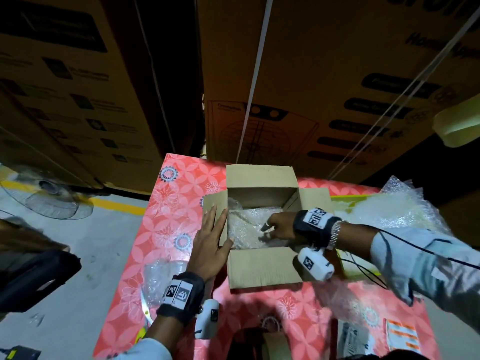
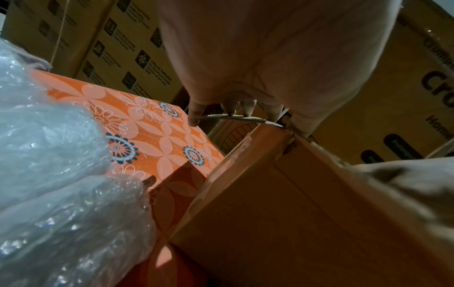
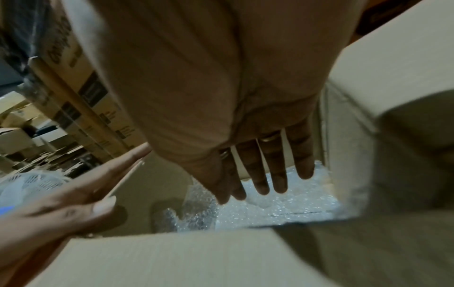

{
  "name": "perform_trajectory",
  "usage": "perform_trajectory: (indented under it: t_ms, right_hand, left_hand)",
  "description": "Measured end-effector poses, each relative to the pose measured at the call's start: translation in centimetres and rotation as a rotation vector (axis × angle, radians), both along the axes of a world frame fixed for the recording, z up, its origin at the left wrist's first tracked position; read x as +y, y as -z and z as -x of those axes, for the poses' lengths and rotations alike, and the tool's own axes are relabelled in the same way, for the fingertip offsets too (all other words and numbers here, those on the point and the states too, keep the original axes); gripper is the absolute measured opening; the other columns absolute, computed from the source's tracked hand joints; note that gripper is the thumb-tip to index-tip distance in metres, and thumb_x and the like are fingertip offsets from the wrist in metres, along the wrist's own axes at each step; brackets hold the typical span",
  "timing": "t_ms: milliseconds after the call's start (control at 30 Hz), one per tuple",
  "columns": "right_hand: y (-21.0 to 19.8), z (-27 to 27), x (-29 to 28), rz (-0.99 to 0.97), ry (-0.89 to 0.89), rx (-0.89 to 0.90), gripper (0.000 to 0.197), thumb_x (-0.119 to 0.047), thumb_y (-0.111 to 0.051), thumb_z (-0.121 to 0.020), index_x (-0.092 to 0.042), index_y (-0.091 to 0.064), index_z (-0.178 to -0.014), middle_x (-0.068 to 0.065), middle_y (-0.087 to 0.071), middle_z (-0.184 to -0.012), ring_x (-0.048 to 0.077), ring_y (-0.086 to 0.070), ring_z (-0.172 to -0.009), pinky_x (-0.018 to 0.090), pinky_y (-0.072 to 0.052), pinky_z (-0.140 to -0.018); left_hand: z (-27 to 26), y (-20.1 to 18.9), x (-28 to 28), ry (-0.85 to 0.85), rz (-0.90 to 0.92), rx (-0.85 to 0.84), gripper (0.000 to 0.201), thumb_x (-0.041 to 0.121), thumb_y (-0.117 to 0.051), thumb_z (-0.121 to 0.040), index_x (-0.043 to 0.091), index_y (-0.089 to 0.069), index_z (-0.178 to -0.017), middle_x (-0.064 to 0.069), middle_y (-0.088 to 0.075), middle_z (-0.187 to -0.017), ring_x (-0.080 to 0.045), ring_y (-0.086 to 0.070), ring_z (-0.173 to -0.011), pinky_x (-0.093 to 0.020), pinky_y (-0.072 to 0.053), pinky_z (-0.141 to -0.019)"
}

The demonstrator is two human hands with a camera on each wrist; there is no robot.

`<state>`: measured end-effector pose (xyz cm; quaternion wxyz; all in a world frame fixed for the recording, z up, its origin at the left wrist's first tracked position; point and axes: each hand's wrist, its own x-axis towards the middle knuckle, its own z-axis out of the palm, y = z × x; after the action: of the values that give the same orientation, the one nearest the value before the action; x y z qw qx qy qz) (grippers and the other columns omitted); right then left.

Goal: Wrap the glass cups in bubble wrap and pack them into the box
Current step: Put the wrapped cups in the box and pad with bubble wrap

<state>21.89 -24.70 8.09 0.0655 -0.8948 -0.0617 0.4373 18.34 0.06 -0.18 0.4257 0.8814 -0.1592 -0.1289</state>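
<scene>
- Right hand (image 1: 279, 227) reaches down into the open cardboard box (image 1: 265, 271), fingers (image 3: 260, 170) straight and slightly spread, holding nothing; their tips are at the bubble-wrapped bundle (image 1: 249, 229) below them, though actual contact cannot be confirmed.
- Left hand (image 1: 211, 242) lies flat with extended fingers against the box's left flap (image 1: 214, 203), pressing it outward; the thumb hooks over the near-left corner of the opening.
- Step in hand, as I judge it: settling a wrapped cup onto the box floor, packing rather than wrapping.
- That bundle lies directly under the right fingertips and just to the right of the left palm, inside the box wall.
- Another bubble-wrapped lump (image 1: 161, 279) sits just left of the left wrist, on the flowered table (image 1: 166, 224); loose bubble wrap (image 1: 389, 211) is heaped beyond the right forearm.
- Next move probably calls for withdrawing the right hand and fetching that lump gently, while the flap is held wide.
</scene>
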Motion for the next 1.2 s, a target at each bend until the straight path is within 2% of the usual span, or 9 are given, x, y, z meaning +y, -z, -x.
perform_trajectory:
  t_ms: [100, 200, 267, 433, 600, 700, 767, 900, 1200]
  right_hand:
    - [-0.9, -0.5, -1.1, -0.129, 0.200, 0.030, 0.035, -0.017, -0.052, -0.105, -0.014, -0.060, -0.138, 0.005, -0.059, -0.143, 0.017, -0.057, -0.122, 0.025, -0.046, -0.100]
    - [0.0, -2.7, -0.9, -0.348, 0.535, -0.006, 0.021, -0.010, -0.052, -0.103, -0.010, -0.072, -0.110, 0.013, -0.069, -0.125, 0.019, -0.061, -0.098, 0.037, -0.055, -0.093]
    - [0.4, -4.1, 0.3, -0.369, 0.608, 0.072, 0.028, -0.009, -0.045, -0.105, -0.004, -0.071, -0.114, 0.013, -0.071, -0.117, 0.021, -0.061, -0.095, 0.036, -0.054, -0.085]
    - [3.4, -5.4, 2.6, -0.061, 0.324, 0.210, 0.030, -0.024, -0.052, -0.104, -0.005, -0.069, -0.119, 0.014, -0.068, -0.121, 0.029, -0.064, -0.101, 0.045, -0.053, -0.098]
    - [6.6, -7.1, -0.4, 0.184, 0.124, 0.158, 0.020, -0.031, -0.054, -0.095, -0.015, -0.064, -0.100, 0.010, -0.068, -0.108, 0.025, -0.062, -0.080, 0.037, -0.055, -0.082]
    - [14.3, -9.5, -5.1, 0.231, 0.034, 0.116, 0.026, -0.045, -0.058, -0.085, -0.023, -0.069, -0.092, 0.007, -0.072, -0.099, 0.028, -0.068, -0.085, 0.051, -0.058, -0.091]
    - [11.8, -8.6, -3.5, 0.217, 0.096, 0.032, 0.019, -0.039, -0.064, -0.090, -0.029, -0.069, -0.106, 0.007, -0.072, -0.104, 0.030, -0.068, -0.091, 0.048, -0.058, -0.090]
    - [1.8, -5.4, 4.0, 0.174, 0.130, -0.125, 0.033, -0.022, -0.070, -0.092, -0.010, -0.064, -0.122, 0.010, -0.068, -0.114, 0.028, -0.068, -0.103, 0.039, -0.058, -0.090]
    - [2.4, -5.2, 8.4, 0.034, -0.055, 0.076, 0.041, -0.017, -0.046, -0.103, -0.004, -0.052, -0.142, 0.018, -0.059, -0.139, 0.035, -0.058, -0.121, 0.040, -0.049, -0.099]
  left_hand:
    - [0.3, 0.3, 0.0, 0.007, -0.015, -0.031, 0.073, 0.043, -0.052, -0.106, 0.047, -0.006, -0.162, 0.016, 0.012, -0.172, -0.011, 0.006, -0.159, -0.057, -0.018, -0.125]
    - [0.7, 0.6, 0.0, 0.008, -0.007, -0.011, 0.079, 0.045, -0.055, -0.103, 0.050, -0.002, -0.162, 0.019, 0.013, -0.171, -0.012, 0.002, -0.159, -0.064, -0.024, -0.122]
    - [0.8, 0.6, -0.1, 0.001, 0.004, 0.001, 0.081, 0.050, -0.055, -0.100, 0.051, -0.002, -0.161, 0.021, 0.012, -0.171, -0.011, -0.001, -0.159, -0.065, -0.026, -0.120]
    - [0.7, 1.0, 0.1, 0.011, -0.014, -0.037, 0.079, 0.061, -0.044, -0.096, 0.052, 0.000, -0.161, 0.019, 0.012, -0.171, -0.011, 0.003, -0.159, -0.064, -0.026, -0.120]
    - [0.9, 1.3, -0.2, 0.006, -0.025, -0.047, 0.077, 0.055, -0.049, -0.102, 0.046, -0.001, -0.163, 0.020, 0.015, -0.170, -0.006, 0.008, -0.158, -0.062, -0.024, -0.122]
    - [0.9, 1.3, -0.2, 0.003, -0.020, -0.031, 0.078, 0.052, -0.051, -0.104, 0.046, -0.001, -0.163, 0.021, 0.015, -0.170, -0.003, 0.007, -0.158, -0.060, -0.026, -0.122]
    - [0.9, 1.3, -0.2, 0.012, -0.022, -0.043, 0.080, 0.052, -0.053, -0.103, 0.046, 0.000, -0.163, 0.020, 0.015, -0.170, -0.004, 0.007, -0.158, -0.060, -0.028, -0.121]
    - [0.8, 0.9, 0.2, 0.022, 0.005, -0.045, 0.082, 0.061, -0.049, -0.098, 0.049, 0.000, -0.162, 0.020, 0.013, -0.171, -0.006, 0.005, -0.158, -0.061, -0.030, -0.120]
    - [0.9, 0.3, 0.9, 0.067, 0.053, -0.040, 0.090, 0.068, -0.052, -0.091, 0.048, -0.001, -0.162, 0.023, 0.013, -0.170, -0.009, -0.006, -0.159, -0.059, -0.039, -0.116]
